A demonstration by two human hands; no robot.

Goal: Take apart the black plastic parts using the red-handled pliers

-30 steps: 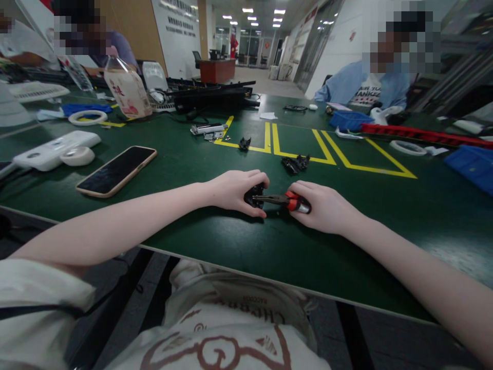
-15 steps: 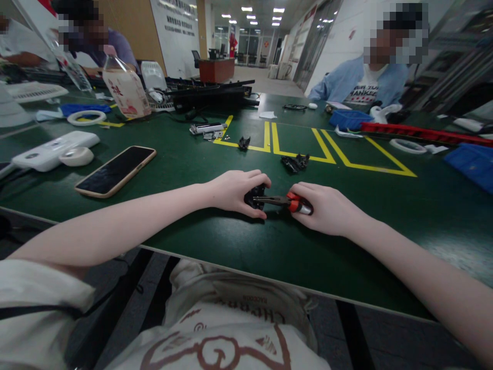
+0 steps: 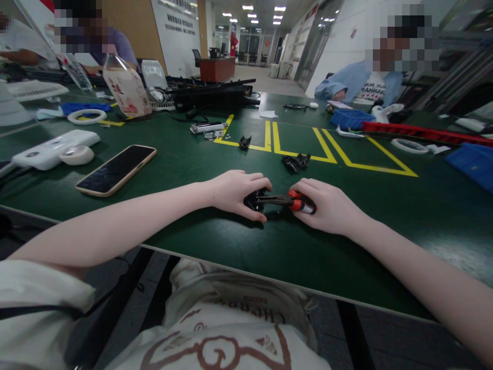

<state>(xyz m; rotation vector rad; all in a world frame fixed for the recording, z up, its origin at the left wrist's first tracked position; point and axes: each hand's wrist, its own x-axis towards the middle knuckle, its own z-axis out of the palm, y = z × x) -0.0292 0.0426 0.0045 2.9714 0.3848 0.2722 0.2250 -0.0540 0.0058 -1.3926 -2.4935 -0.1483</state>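
My left hand [image 3: 241, 195] is closed around a small black plastic part [image 3: 254, 199] just above the green table [image 3: 215, 236]. Most of that part is hidden by my fingers and palm. In my right hand [image 3: 323, 208] is a pair of long-nose pliers [image 3: 283, 200] with red-orange handles, my fingers wrapped round the grips. The pliers point left and their tips reach the black part; whether the jaws pinch it I cannot tell. Beyond my hands lie a crumpled-looking black piece [image 3: 296, 162] and a smaller black piece [image 3: 244, 142].
To the left lie a phone [image 3: 116, 170], a white power bank-like device [image 3: 56, 149] and a tape roll [image 3: 77, 155]. Farther back are a drink bottle [image 3: 125, 90], black bars [image 3: 215, 95], a blue tray [image 3: 348, 119] and a red strip [image 3: 423, 133]. A person in blue [image 3: 346, 85] sits across.
The pliers and my right hand have shifted very slightly, while my left hand keeps its hold on the black part. Across the table, the person in blue has moved a hand.
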